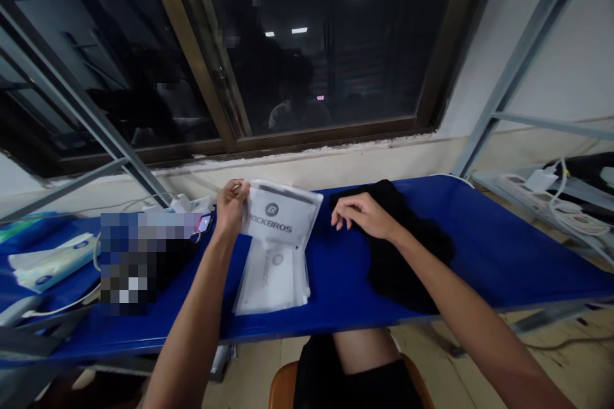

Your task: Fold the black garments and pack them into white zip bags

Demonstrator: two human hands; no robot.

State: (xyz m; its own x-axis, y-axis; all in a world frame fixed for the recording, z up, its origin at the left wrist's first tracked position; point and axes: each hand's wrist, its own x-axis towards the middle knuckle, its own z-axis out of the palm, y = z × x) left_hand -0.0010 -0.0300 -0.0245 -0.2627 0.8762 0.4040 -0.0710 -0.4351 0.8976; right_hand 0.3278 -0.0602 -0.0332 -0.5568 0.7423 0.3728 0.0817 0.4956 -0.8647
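Note:
My left hand point(231, 208) is closed on the upper left corner of a frosted zip bag point(283, 214) printed with a ROCKBROS logo, which it holds up at a tilt. Beneath it, more frosted zip bags point(271, 284) of the same kind lie stacked on the blue tabletop point(336, 268). My right hand point(362, 214) is held over the near left part of a black cloth item point(407, 255), its fingers loosely curved and slightly apart with nothing visible in them. Whether it touches the cloth I cannot tell. The cloth lies bunched on the table, partly hidden by my right arm.
At the left are a pack of tissues point(60, 262), a phone point(205, 223), cables and a blurred patch. Grey metal posts point(522, 64) rise on both sides, and a dark window point(326, 45) is behind the table. A power strip with cables point(542, 185) sits at the right.

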